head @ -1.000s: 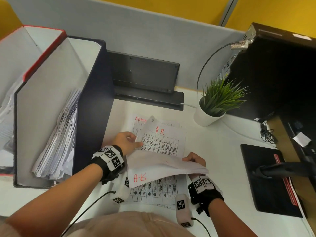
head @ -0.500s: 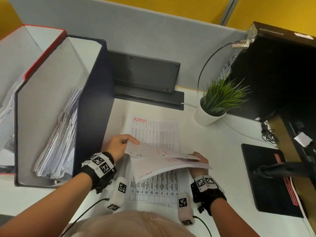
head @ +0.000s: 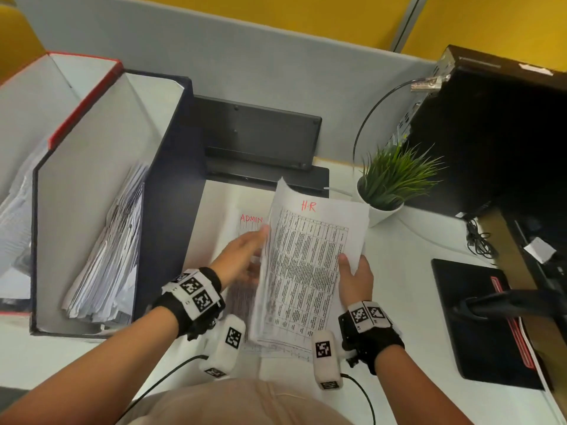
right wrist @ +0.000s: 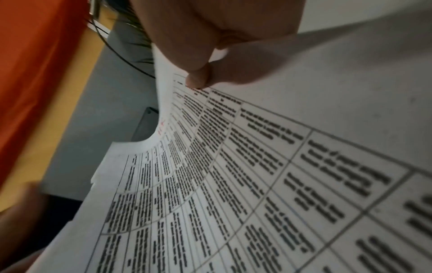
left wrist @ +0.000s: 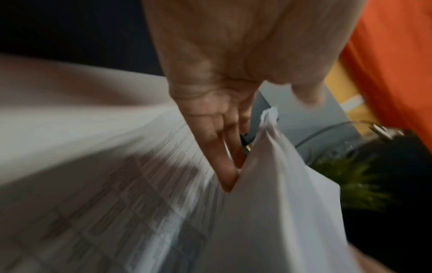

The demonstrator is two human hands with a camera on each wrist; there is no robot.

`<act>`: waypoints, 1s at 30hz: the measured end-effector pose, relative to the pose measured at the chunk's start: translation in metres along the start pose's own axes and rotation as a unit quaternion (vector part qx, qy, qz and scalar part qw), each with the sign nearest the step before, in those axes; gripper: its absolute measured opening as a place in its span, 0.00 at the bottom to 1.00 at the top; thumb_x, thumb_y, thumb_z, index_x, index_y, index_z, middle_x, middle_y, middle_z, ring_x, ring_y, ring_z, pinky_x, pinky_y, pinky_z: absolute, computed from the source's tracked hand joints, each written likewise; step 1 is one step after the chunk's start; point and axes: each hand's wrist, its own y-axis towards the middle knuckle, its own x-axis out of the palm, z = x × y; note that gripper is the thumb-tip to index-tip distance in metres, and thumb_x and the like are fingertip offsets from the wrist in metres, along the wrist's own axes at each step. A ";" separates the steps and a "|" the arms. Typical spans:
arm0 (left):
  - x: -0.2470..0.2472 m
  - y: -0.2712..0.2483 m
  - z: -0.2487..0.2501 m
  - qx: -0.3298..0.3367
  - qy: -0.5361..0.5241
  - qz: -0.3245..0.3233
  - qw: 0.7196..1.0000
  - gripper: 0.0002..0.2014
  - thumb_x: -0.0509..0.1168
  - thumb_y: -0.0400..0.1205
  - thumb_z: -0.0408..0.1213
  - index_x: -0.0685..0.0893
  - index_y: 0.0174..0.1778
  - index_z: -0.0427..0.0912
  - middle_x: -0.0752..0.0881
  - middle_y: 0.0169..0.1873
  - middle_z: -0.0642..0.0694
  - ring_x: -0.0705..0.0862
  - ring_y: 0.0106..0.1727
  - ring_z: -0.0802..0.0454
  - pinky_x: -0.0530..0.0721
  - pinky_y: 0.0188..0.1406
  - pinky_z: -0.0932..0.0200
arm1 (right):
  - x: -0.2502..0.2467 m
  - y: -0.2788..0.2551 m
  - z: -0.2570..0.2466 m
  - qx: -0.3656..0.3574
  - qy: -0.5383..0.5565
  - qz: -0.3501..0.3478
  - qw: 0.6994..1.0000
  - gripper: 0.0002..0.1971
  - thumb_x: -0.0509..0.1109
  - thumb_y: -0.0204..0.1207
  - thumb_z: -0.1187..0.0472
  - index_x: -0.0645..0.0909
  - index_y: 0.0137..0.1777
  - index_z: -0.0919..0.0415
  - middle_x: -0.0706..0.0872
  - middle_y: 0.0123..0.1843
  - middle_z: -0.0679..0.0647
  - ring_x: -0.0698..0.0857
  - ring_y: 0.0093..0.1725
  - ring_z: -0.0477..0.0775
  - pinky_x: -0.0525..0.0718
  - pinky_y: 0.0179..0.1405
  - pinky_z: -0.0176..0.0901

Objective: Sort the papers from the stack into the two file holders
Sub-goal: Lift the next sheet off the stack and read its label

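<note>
A bundle of HR papers point(head: 310, 256), a printed table headed "H.R" in red, is lifted and tilted above the paper stack point(head: 250, 219), whose top sheet reads "ADMIN". My right hand point(head: 352, 271) pinches the bundle's right edge, thumb point(right wrist: 198, 73) on the printed face point(right wrist: 233, 184). My left hand point(head: 245, 256) reaches to the bundle's left edge; its straight fingers point(left wrist: 222, 157) touch the sheet's underside point(left wrist: 280, 212), thumb apart. At left stand a dark blue file holder point(head: 171, 210) with papers inside and a red-edged file holder point(head: 82, 99) beyond it.
A potted green plant point(head: 389, 185) stands right of the stack. A black monitor base point(head: 257, 139) sits behind it against the grey partition. A black computer case point(head: 491, 133) and a black pad point(head: 478, 317) occupy the right side, with cables nearby.
The HR bundle, earlier folded over toward me, has swung up and now faces me, heading at top. My right hand rose with it; my left hand moved to its left edge.
</note>
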 end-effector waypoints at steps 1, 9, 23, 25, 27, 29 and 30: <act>0.002 -0.001 -0.001 0.026 0.064 0.006 0.998 0.27 0.63 0.73 0.61 0.74 0.64 0.51 0.85 0.53 0.49 0.86 0.51 0.50 0.88 0.43 0.55 | 0.000 -0.001 -0.005 -0.015 0.005 0.001 1.000 0.16 0.62 0.82 0.61 0.75 0.67 0.66 0.83 0.62 0.62 0.81 0.60 0.57 0.76 0.58 0.42; -0.005 -0.017 0.040 0.251 0.089 0.110 0.957 0.15 0.64 0.81 0.30 0.78 0.63 0.44 0.84 0.54 0.56 0.83 0.54 0.63 0.81 0.55 0.66 | -0.009 -0.019 -0.085 -0.184 0.166 0.008 0.969 0.11 0.64 0.80 0.64 0.75 0.59 0.49 0.83 0.54 0.39 0.83 0.54 0.31 0.79 0.49 0.19; -0.007 -0.015 0.020 0.234 -0.045 0.190 0.952 0.11 0.70 0.77 0.36 0.81 0.51 0.55 0.85 0.45 0.60 0.83 0.46 0.71 0.81 0.39 0.79 | 0.012 -0.030 -0.079 -0.136 0.169 -0.070 0.974 0.14 0.74 0.73 0.64 0.82 0.58 0.58 0.87 0.47 0.37 0.87 0.46 0.31 0.83 0.40 0.22; -0.009 -0.011 0.016 0.204 -0.030 0.187 0.960 0.11 0.70 0.77 0.35 0.81 0.54 0.52 0.86 0.49 0.53 0.84 0.48 0.64 0.82 0.40 0.75 | 0.014 -0.030 -0.074 -0.129 0.151 -0.080 0.977 0.14 0.74 0.72 0.64 0.81 0.57 0.53 0.86 0.46 0.36 0.87 0.48 0.34 0.82 0.40 0.21; -0.008 -0.007 0.009 0.138 0.022 0.176 0.974 0.14 0.69 0.78 0.36 0.81 0.60 0.43 0.86 0.53 0.44 0.84 0.50 0.52 0.81 0.41 0.68 | 0.019 -0.031 -0.064 -0.104 0.126 -0.089 0.983 0.16 0.73 0.73 0.65 0.80 0.60 0.56 0.86 0.50 0.41 0.86 0.55 0.44 0.83 0.48 0.27; -0.006 -0.006 0.001 0.098 0.058 0.182 0.977 0.17 0.69 0.78 0.37 0.81 0.62 0.35 0.87 0.53 0.40 0.85 0.54 0.44 0.83 0.44 0.62 | 0.021 -0.032 -0.055 -0.084 0.113 -0.085 0.986 0.17 0.71 0.74 0.67 0.79 0.63 0.60 0.85 0.56 0.49 0.83 0.62 0.52 0.81 0.61 0.41; -0.005 -0.007 -0.001 0.098 0.055 0.191 0.975 0.17 0.69 0.78 0.36 0.81 0.61 0.33 0.87 0.53 0.40 0.85 0.55 0.42 0.84 0.47 0.58 | 0.021 -0.032 -0.053 -0.080 0.109 -0.080 0.988 0.17 0.71 0.75 0.67 0.79 0.64 0.63 0.85 0.59 0.51 0.82 0.64 0.53 0.79 0.66 0.47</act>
